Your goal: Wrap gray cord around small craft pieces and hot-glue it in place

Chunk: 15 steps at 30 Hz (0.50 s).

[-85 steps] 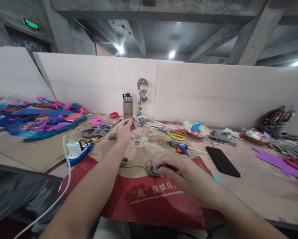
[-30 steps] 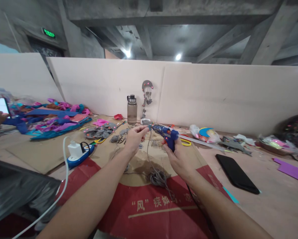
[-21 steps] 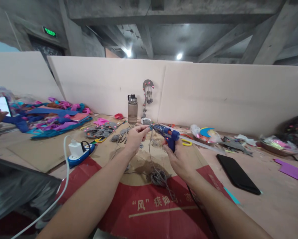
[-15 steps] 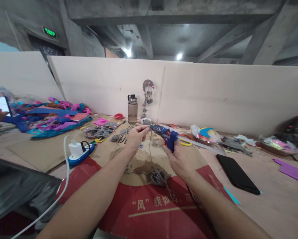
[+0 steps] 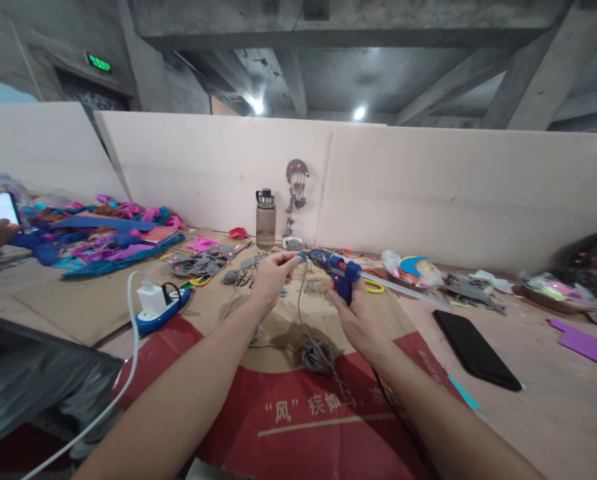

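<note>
My right hand (image 5: 361, 321) grips a blue glue gun (image 5: 336, 269) by its handle, nozzle pointing left. The nozzle tip meets the fingertips of my left hand (image 5: 272, 275), which pinch a small grey piece with a grey string (image 5: 301, 300) hanging from it. The string runs down to a loose grey tangle (image 5: 317, 355) on the red-and-brown cardboard (image 5: 303, 413) between my forearms. Both hands are raised a little above the table.
A black phone (image 5: 476, 350) lies right of my hands. A blue power strip with white charger (image 5: 157, 305) sits left. A water bottle (image 5: 265, 219), yellow scissors (image 5: 373, 287), grey felt pieces (image 5: 198, 265) and coloured foam scraps (image 5: 103, 237) lie behind. Another person's hand holds a lit phone (image 5: 1, 208) far left.
2.8 s ago my right hand lay on the string tangle and the glue gun lay on the table. Since then it has held the gun at my left fingertips, barely moving.
</note>
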Motion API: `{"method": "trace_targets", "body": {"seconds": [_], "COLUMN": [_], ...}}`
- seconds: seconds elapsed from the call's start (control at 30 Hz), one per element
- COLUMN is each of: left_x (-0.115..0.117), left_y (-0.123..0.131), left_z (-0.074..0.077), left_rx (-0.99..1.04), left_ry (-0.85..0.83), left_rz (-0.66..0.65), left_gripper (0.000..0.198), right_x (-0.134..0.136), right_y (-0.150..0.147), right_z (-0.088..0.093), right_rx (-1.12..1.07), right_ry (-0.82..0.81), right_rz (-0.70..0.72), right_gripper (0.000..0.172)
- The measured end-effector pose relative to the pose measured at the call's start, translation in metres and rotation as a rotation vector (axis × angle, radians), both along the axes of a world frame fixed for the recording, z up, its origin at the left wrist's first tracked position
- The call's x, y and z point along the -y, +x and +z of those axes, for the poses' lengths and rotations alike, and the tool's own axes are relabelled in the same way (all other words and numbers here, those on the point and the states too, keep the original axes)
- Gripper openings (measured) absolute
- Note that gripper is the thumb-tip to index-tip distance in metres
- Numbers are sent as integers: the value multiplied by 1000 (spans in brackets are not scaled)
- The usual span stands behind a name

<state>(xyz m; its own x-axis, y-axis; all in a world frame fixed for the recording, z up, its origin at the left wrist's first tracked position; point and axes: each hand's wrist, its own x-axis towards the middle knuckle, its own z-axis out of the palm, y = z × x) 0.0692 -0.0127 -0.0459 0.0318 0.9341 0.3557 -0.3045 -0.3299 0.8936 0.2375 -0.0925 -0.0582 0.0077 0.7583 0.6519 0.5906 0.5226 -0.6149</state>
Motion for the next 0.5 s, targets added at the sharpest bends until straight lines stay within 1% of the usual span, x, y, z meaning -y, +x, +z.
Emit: {"method": "trace_targets", "body": {"seconds": [0.23, 0.37, 0.43, 0.5], "left_x": [0, -1, -2, -4], "left_y": [0, -1, -2, -3], "left_z": [0, 0, -1, -2], "left_rx": [-6, -7, 5, 22], "left_ry": [0, -12, -22, -36], "left_rz": [2, 4, 7, 9], "left_gripper": [36, 38, 39, 38], "right_x": [1, 0, -1, -2], "right_y": [0, -1, -1, 1], "right_z": [1, 0, 1, 3], "right_rx": [-9, -22, -70, -177], "right_ry": [30, 9, -17, -73], "right_rz": [1, -19, -15, 22], "right_gripper": [34, 31, 28, 26]}}
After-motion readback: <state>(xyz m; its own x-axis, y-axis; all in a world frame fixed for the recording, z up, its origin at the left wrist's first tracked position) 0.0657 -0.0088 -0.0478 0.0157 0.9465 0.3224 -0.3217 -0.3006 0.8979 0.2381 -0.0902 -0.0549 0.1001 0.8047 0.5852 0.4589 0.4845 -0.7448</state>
